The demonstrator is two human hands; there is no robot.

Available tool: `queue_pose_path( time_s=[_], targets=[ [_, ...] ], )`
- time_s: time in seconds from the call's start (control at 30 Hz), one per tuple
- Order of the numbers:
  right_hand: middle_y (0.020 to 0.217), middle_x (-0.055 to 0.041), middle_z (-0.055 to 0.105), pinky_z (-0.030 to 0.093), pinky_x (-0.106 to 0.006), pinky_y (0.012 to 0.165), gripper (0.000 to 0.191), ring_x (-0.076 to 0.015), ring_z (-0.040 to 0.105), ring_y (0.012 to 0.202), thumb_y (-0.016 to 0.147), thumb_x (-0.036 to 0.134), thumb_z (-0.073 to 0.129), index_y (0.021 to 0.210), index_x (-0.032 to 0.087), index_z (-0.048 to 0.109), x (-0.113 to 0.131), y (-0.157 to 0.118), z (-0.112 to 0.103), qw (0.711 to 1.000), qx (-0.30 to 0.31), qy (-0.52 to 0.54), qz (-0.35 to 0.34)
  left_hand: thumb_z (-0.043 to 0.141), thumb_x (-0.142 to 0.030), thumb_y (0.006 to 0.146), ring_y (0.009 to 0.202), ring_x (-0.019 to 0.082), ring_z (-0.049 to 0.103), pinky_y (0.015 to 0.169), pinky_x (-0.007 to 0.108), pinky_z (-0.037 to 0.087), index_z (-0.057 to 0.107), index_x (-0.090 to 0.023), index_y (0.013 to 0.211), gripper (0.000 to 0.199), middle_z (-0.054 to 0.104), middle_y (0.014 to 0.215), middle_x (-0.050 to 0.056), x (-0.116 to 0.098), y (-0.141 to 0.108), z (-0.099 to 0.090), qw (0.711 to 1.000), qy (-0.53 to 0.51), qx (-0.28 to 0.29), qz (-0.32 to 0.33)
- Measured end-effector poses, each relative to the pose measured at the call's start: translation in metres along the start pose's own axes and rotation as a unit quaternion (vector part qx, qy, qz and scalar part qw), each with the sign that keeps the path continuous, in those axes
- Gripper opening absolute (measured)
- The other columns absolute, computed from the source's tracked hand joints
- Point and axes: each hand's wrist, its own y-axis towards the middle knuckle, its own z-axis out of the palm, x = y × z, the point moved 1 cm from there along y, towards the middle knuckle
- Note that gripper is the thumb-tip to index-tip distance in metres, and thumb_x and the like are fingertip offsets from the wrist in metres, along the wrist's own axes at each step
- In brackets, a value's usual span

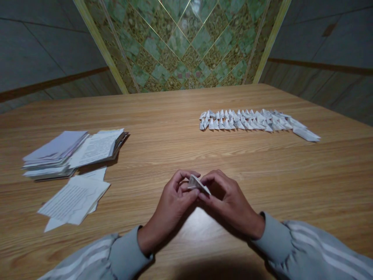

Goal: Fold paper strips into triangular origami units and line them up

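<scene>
Pinching a small folded paper (pixel 199 185) between both hands, just below the centre of the frame, over the wooden table (pixel 157 153). To work this fold well, I'd say: line up the edges before pressing, steady one side while the other takes the crease, run a thumb firmly along it, and go easy near the pointed tip, since thin paper would likely crumple or tear if squeezed hard. Light grip, even pressure from both sides.

Fingers: my left hand (pixel 177 200) is curled, thumb against the near edge of the paper, index arched over towards its far side, so closed on it with a small gap inside the curl. My right hand (pixel 231 197) has thumb and index bent into a rounded loop, tips at the paper's right part, gripping it too. Thumb tips nearly meet on the near side. Other fingers are tucked behind; can't really tell which of them touch, the paper is small and part-covered.

Elsewhere: two rows of folded pieces (pixel 241 123) upper right, paper stack (pixel 55 147) at left, loose sheets (pixel 72 200) lower left, all well apart from my hands
</scene>
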Motion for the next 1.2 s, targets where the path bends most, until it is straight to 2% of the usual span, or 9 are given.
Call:
queue_pose_path(
  time_s=[0.07, 0.13, 0.27, 0.4, 0.53, 0.63, 0.73, 1.0, 1.2],
  targets=[
    [0.085, -0.0025, 0.066, 0.043, -0.032, 0.074, 0.002, -0.0189, 0.059, 0.083, 0.091, 0.022, 0.065, 0.092, 0.021, 0.064, -0.002, 0.001, -0.002, 1.000, -0.002, -0.018, -0.021, 0.072, -0.019, 0.081, 0.085, 0.016, 0.063, 0.071, 0.027, 0.052, 0.053, -0.026, 0.115, 0.039, 0.062, 0.115, 0.004, -0.005, 0.000, -0.005, 0.995, 0.092, -0.009, 0.047],
    [0.082, -0.0025, 0.066, 0.041, -0.032, 0.073, 0.003, -0.0188, 0.057, 0.081, 0.092, 0.019, 0.063, 0.091, 0.021, 0.065, -0.004, 0.002, -0.005, 0.997, -0.009, -0.055, -0.054, 0.069, -0.017, 0.083, 0.087, 0.017, 0.061, 0.071, 0.029, 0.050, 0.055, -0.027, 0.120, 0.041, 0.063, 0.115, 0.005, -0.013, 0.001, -0.010, 0.965, 0.227, -0.014, 0.133],
    [0.081, -0.0036, 0.068, 0.036, -0.036, 0.076, 0.010, -0.0195, 0.054, 0.080, 0.096, 0.019, 0.058, 0.095, 0.020, 0.067, -0.005, 0.002, -0.009, 0.966, -0.005, -0.195, -0.169, 0.060, -0.016, 0.092, 0.081, 0.019, 0.057, 0.072, 0.033, 0.044, 0.064, -0.021, 0.089, 0.007, 0.064, 0.085, 0.003, -0.023, 0.005, -0.016, 0.845, 0.435, 0.035, 0.310],
    [0.080, -0.0041, 0.068, 0.034, -0.039, 0.082, 0.021, -0.0198, 0.051, 0.080, 0.100, 0.021, 0.050, 0.090, 0.019, 0.068, -0.008, -0.001, -0.007, 0.913, 0.035, -0.326, -0.243, 0.053, -0.016, 0.095, 0.076, 0.020, 0.051, 0.066, 0.032, 0.038, 0.060, -0.020, 0.079, 0.017, 0.062, 0.083, 0.005, -0.015, 0.008, -0.016, 0.761, 0.558, 0.045, 0.327],
    [0.074, -0.0027, 0.063, 0.034, -0.038, 0.085, 0.029, -0.0186, 0.049, 0.076, 0.101, 0.017, 0.046, 0.079, 0.018, 0.065, -0.015, -0.006, -0.002, 0.887, 0.084, -0.372, -0.260, 0.051, -0.014, 0.096, 0.080, 0.021, 0.051, 0.067, 0.034, 0.036, 0.059, -0.020, 0.087, 0.014, 0.062, 0.089, 0.005, -0.005, 0.002, -0.017, 0.694, 0.650, 0.106, 0.290],
    [0.075, -0.0025, 0.063, 0.034, -0.038, 0.085, 0.028, -0.0188, 0.049, 0.077, 0.101, 0.018, 0.048, 0.079, 0.018, 0.065, -0.019, -0.007, 0.001, 0.889, 0.094, -0.373, -0.251, 0.052, -0.018, 0.097, 0.081, 0.021, 0.051, 0.070, 0.035, 0.036, 0.059, -0.020, 0.096, 0.008, 0.063, 0.093, 0.005, -0.005, -0.008, -0.020, 0.682, 0.662, 0.142, 0.276],
    [0.077, -0.0027, 0.065, 0.034, -0.038, 0.086, 0.022, -0.0195, 0.050, 0.081, 0.099, 0.021, 0.053, 0.082, 0.019, 0.066, -0.020, -0.007, 0.000, 0.898, 0.110, -0.362, -0.224, 0.053, -0.025, 0.099, 0.078, 0.021, 0.050, 0.068, 0.035, 0.035, 0.060, -0.021, 0.089, 0.013, 0.062, 0.089, 0.005, -0.005, -0.014, -0.023, 0.676, 0.664, 0.142, 0.285],
    [0.079, -0.0011, 0.067, 0.032, -0.036, 0.087, 0.011, -0.0176, 0.055, 0.082, 0.096, 0.023, 0.062, 0.088, 0.021, 0.070, -0.021, -0.002, -0.008, 0.937, 0.144, -0.284, -0.145, 0.050, -0.027, 0.101, 0.082, 0.021, 0.053, 0.071, 0.034, 0.039, 0.060, -0.019, 0.089, 0.017, 0.062, 0.088, 0.005, 0.002, -0.010, -0.031, 0.742, 0.621, 0.127, 0.221],
    [0.079, -0.0002, 0.069, 0.029, -0.037, 0.093, 0.011, -0.0166, 0.057, 0.082, 0.095, 0.022, 0.063, 0.089, 0.023, 0.071, -0.024, -0.001, -0.011, 0.944, 0.157, -0.267, -0.119, 0.051, -0.034, 0.100, 0.085, 0.023, 0.053, 0.072, 0.035, 0.039, 0.061, -0.019, 0.094, 0.018, 0.062, 0.093, 0.006, 0.001, -0.005, -0.035, 0.743, 0.611, 0.160, 0.221]
  ],
)
